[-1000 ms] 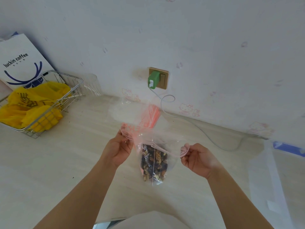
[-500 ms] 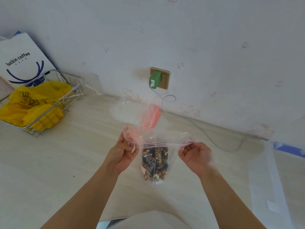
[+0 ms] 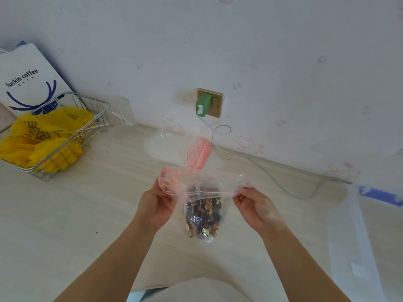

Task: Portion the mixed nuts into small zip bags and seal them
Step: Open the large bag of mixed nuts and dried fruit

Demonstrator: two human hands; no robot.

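I see the zip bag (image 3: 202, 205) of mixed nuts (image 3: 204, 216) hanging mid-frame above the table (image 3: 87, 214). Left hand (image 3: 158, 205) pinches its top strip's left end, right hand (image 3: 254, 205) pinches the right end. Spare zip bags (image 3: 196, 153) lie behind it; wire basket (image 3: 65, 136) with yellow bags (image 3: 43, 138) upper left.

hands 2 (image 3: 158, 205) (image 3: 256, 207) | filled zip bag 1 (image 3: 202, 214) | wire basket 1 (image 3: 96, 118) | charger 1 (image 3: 203, 105)
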